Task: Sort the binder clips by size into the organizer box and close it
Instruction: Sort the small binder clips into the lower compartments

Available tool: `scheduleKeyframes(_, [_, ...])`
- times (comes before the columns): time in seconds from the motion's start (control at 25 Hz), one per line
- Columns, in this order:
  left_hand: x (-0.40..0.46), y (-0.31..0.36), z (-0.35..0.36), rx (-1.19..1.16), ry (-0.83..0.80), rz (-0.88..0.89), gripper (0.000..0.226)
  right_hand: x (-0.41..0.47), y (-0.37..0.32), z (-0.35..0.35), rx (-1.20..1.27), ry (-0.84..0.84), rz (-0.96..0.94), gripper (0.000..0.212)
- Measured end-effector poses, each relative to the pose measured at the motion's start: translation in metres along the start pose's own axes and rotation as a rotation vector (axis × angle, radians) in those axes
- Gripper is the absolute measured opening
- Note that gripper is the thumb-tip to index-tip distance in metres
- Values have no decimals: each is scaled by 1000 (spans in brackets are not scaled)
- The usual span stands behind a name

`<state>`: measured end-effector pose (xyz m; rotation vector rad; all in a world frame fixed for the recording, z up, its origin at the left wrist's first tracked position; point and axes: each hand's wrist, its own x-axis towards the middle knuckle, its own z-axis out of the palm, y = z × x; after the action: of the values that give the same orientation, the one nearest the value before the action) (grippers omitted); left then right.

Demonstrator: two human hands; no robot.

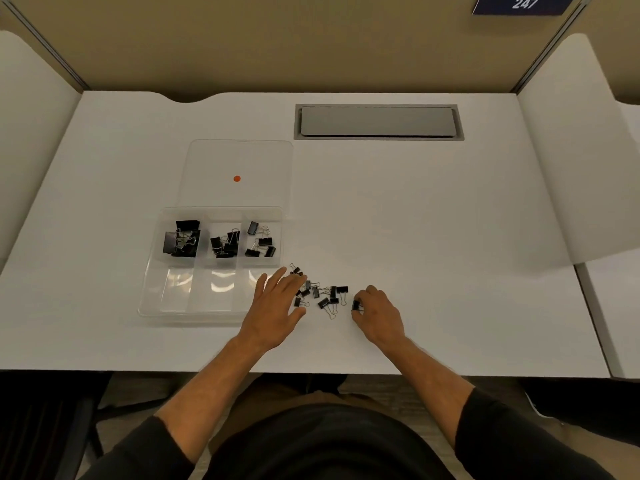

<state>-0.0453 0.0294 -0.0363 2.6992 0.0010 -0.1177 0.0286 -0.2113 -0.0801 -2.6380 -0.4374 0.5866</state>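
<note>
We note our left hand (277, 299) flat, fingers spread, touching the loose clips (323, 296) on the desk (433, 220). Our right hand (377, 315) pinches one small clip (356, 305). The open box (152, 285) sits left, three far compartments holding clips.

A white counter (415, 220) carries a grey cable hatch (378, 121) near its far edge. Beige partition walls (277, 39) stand behind it, with a dark sign (524, 4) reading 247.

An office cubicle: white desk (381, 209), tan partition walls (277, 46), grey cable hatch (378, 121)
</note>
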Motion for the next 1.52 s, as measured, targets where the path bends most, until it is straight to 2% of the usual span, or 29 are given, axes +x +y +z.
scheduleKeyframes(0.24, [26,0,23,53,-95,3,48,-8,3,-23,139,72,-24,18])
scheduleKeyframes(0.4, [39,2,34,179,-117,17,36,-10,-1,-43,291,-13,4,17])
scheduleKeyframes(0.56, [46,6,44,304,-115,-12,24,-13,-4,-59,325,-1,-20,17])
scheduleKeyframes(1.04, [37,18,43,395,-169,4,35,-14,-6,-73,326,6,-30,18])
scheduleKeyframes(1.24, [36,21,44,395,-146,-91,41,-20,-9,-74,331,9,-21,19])
scheduleKeyframes(1.52, [36,22,42,376,-117,-96,25,-25,-12,-70,353,23,-5,19])
